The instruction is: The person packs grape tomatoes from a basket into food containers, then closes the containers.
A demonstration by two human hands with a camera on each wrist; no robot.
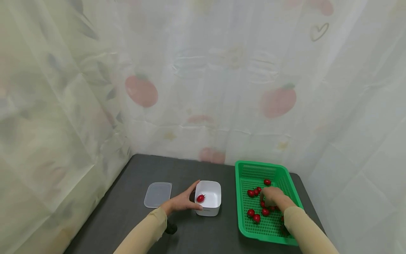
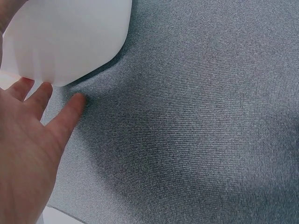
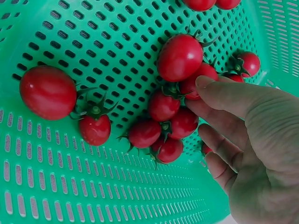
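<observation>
The white container (image 1: pixel 213 200) is square with rounded corners, smooth-walled and open at the top, standing upright. The left hand (image 1: pixel 183 201) holds it at its left side, thumb and fingers spread about the wall. Inside the white container, near its left wall, lies a glossy red tomato (image 1: pixel 200 198) with a green stem. To the right of the white container, and apart from it, sits the green basket (image 1: pixel 240 208), rectangular, its floor and walls pierced with slots. More red tomatoes (image 3: pixel 48 92), round to oval and topped with green leafy stems, lie in it, some clustered, others in pairs. Among them the right hand (image 3: pixel 252 130) pinches one small tomato (image 3: pixel 190 87) between thumb and finger.
</observation>
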